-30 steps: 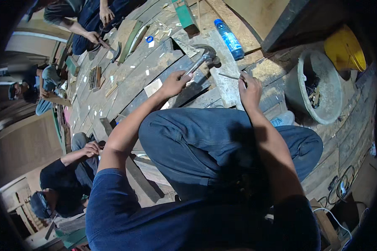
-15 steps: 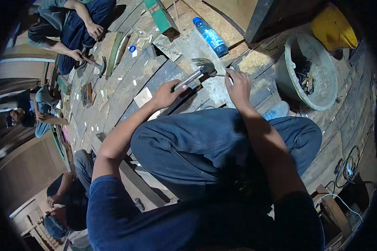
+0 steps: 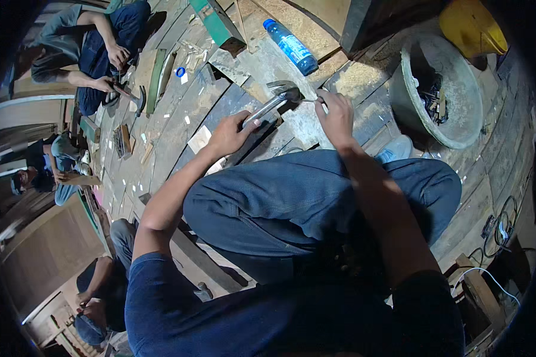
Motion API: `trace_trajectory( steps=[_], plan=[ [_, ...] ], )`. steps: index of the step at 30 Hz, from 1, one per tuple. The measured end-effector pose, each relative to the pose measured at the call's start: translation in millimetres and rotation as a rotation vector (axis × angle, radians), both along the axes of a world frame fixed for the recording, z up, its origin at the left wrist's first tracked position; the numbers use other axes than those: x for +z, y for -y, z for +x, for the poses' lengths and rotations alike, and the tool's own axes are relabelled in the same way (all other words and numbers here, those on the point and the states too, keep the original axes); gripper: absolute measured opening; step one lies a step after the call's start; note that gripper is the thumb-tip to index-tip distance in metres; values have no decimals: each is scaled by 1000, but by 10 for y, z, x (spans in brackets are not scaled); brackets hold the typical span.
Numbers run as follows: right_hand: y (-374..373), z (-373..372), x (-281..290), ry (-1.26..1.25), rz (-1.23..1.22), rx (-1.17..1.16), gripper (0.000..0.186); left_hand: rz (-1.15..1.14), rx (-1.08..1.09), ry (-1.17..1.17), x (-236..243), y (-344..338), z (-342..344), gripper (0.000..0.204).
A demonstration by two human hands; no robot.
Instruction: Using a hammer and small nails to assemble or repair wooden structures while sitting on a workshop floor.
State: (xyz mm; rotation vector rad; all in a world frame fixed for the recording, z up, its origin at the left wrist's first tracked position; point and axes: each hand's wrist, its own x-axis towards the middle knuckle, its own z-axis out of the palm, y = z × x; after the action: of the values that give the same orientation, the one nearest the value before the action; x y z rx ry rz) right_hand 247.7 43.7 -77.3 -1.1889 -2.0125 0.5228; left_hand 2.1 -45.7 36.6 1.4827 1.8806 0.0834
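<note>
My left hand (image 3: 229, 135) is closed round the handle of a claw hammer (image 3: 268, 108). The handle is shiny metal, and the dark head points away from me to the right. Just right of the hammer head, my right hand (image 3: 337, 122) has its fingers pinched together on a thin, nail-like piece (image 3: 308, 100). The piece spans the small gap between fingertips and hammer head; its exact kind is too small to make out. Both hands are above the plank floor, beyond my bent legs (image 3: 262, 184).
A blue-capped bottle (image 3: 290, 47) lies beyond the hammer, near a green-painted beam (image 3: 217, 24). A grey bucket (image 3: 406, 89) with dark scraps inside stands at right, beside a yellow container (image 3: 473, 27). Other people sit at left; one person's hand (image 3: 104, 83) holds another hammer (image 3: 140, 101).
The view has shifted slightly. My right fingertips and the hammer head are a little closer together. Both hands keep their hold.
</note>
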Motion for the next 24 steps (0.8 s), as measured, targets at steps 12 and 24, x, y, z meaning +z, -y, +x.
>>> trace_trajectory(
  steps=[12, 24],
  plan=[
    [-18, -30, -64, -53, 24, -13, 20, 93, -97, -53, -137, 42, 5, 40],
    [-6, -15, -48, -59, -25, 13, 22, 99, -98, -86, -219, 102, -31, 37]
  ],
)
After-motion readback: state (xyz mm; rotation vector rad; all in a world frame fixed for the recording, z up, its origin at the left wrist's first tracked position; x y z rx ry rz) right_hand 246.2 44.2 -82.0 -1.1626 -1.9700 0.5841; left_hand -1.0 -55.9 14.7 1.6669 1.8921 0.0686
